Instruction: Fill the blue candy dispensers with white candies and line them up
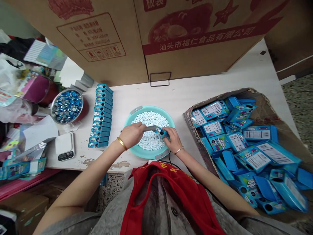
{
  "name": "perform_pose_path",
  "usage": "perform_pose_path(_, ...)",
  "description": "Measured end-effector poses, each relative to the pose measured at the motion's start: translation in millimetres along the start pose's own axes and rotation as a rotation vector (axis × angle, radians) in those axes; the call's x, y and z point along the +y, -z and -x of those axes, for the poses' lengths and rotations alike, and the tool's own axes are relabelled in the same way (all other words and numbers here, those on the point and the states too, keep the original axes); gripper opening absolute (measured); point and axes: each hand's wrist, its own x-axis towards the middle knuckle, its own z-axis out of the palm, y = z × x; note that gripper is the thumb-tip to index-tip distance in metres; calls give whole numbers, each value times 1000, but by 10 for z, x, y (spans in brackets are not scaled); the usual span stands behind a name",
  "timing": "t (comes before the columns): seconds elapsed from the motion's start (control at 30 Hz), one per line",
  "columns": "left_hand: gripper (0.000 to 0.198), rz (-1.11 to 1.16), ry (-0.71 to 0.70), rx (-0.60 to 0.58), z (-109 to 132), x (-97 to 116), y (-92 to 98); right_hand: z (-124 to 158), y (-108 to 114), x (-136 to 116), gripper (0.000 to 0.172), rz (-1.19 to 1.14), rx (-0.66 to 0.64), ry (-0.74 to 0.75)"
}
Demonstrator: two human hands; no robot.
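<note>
My left hand (133, 134) is closed around the handle of a metal scoop (149, 128). The scoop's tip meets the end of a small blue box (162, 132), which my right hand (174, 141) grips from the right. Both hands are over a turquoise basin (170, 118) filled with small pale candies (151, 143). My fingers partly cover the box, and whether candies lie in the scoop is hard to make out.
Left of the basin, a row of blue boxes (101, 116) stands beside a metal bowl of blue and silver caps (67, 106) and a white scale (65, 146). Right, a cardboard carton (195, 138) holds many blue boxes. Large cartons (110, 71) and a wire stand (160, 79) are behind.
</note>
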Motion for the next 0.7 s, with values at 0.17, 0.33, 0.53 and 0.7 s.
perform_pose_path(0.17,31,96,210,27,-317,-375,-857,-33,74,36,35,-45,83,-73)
perform_pose_path(0.33,38,255,128,76,-578,-71,-1498,-95,166,3,32,-115,170,-193)
perform_pose_path(0.53,36,644,-15,98,-576,153,-1640,-109,227,0,35,-175,167,-262)
perform_pose_path(0.7,27,842,-115,163,-221,-95,-1246,-107,235,18,35,-161,174,-258)
